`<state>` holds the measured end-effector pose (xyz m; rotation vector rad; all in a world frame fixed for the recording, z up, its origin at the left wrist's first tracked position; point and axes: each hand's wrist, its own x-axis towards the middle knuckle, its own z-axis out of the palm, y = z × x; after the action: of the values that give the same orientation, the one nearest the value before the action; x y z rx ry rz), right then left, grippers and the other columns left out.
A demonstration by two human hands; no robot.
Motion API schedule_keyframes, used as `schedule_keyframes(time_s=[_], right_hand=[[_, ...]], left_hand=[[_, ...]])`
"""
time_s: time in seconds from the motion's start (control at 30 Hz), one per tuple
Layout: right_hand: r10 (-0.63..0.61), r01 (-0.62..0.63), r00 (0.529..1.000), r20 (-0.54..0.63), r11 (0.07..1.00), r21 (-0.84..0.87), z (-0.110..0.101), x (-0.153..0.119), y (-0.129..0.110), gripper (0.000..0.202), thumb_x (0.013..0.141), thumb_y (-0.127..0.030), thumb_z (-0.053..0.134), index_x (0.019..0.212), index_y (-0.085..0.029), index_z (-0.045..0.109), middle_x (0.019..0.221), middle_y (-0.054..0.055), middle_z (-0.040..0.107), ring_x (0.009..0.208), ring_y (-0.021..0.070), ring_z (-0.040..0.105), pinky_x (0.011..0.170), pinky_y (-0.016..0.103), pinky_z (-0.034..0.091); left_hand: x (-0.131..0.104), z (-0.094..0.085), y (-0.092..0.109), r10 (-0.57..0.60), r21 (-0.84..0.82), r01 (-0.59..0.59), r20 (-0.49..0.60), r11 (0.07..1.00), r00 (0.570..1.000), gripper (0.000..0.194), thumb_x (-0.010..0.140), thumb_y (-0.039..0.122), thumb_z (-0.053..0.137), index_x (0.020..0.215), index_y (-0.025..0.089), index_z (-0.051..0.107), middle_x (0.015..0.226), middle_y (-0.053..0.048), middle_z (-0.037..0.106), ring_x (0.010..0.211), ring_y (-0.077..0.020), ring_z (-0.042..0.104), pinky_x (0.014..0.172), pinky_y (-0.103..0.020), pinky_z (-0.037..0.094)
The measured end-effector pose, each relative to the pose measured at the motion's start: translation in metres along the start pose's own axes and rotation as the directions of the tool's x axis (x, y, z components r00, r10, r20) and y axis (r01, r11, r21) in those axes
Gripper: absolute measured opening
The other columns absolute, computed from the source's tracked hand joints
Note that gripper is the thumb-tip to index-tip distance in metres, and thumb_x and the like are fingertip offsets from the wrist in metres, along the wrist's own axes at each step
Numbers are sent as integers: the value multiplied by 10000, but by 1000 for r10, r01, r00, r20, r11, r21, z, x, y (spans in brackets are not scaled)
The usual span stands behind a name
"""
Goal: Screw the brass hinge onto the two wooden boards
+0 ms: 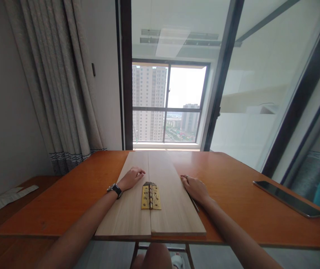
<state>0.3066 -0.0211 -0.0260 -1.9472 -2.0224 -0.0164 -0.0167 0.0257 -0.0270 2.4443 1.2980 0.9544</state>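
Two pale wooden boards lie side by side on the orange-brown table, the left board (126,220) and the right board (178,222). A gold hinge (151,197) lies open flat across their seam, with several small dark screws (149,184) at its far edge. My left hand (131,177) rests on the left board, fingers loosely curled and apart, holding nothing visible. My right hand (195,187) is at the right board's outer edge, its fingers curled down and partly hidden. Beneath that hand, a thin dark tool (193,203) shows along the board's edge.
A dark phone or tablet (287,198) lies on the right of the table (232,220). A pale strip (8,198) is on a lower surface at far left. Curtains (56,74) hang at the left, and a glass door and window stand behind the table.
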Motion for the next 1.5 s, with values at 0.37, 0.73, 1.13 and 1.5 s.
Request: schedule_keyframes(time_s=[0.37,0.73,1.13,1.5], right_hand=[[17,-10,997,-72,996,84,6,0,3,511,997,-390,279,1205,-125,664,1061,208,721,992,334,683,852,426,478],[-112,139,987,-114,952,273,18,7,-2,496,992,-308,324,1328,-24,553,1392,183,568,1319,247,504,1129,353,335],[-178,175,984,-23,922,344,25,9,0,503,987,-283,318,1396,-45,489,1449,163,519,1353,214,482,1152,350,317],[-178,172,984,-12,932,318,25,11,-2,491,944,-216,396,1404,-81,504,1467,154,499,1372,230,462,1168,369,293]], left_hand=[[-40,-52,-20,-135,36,141,-142,989,981,345,917,342,401,993,160,683,1124,-125,698,1084,-247,635,1006,-391,467],[-128,-77,-30,-403,-166,381,-128,910,906,474,888,465,384,1203,157,561,1249,-150,663,1202,-259,608,1070,-411,447],[-149,-42,16,-441,-65,436,-89,897,893,421,880,339,401,1244,164,523,1312,-144,633,1247,-247,582,1033,-381,461],[-149,-48,28,-444,46,447,-66,893,894,398,899,314,412,1243,188,568,1259,-117,671,1164,-246,636,951,-337,486]])
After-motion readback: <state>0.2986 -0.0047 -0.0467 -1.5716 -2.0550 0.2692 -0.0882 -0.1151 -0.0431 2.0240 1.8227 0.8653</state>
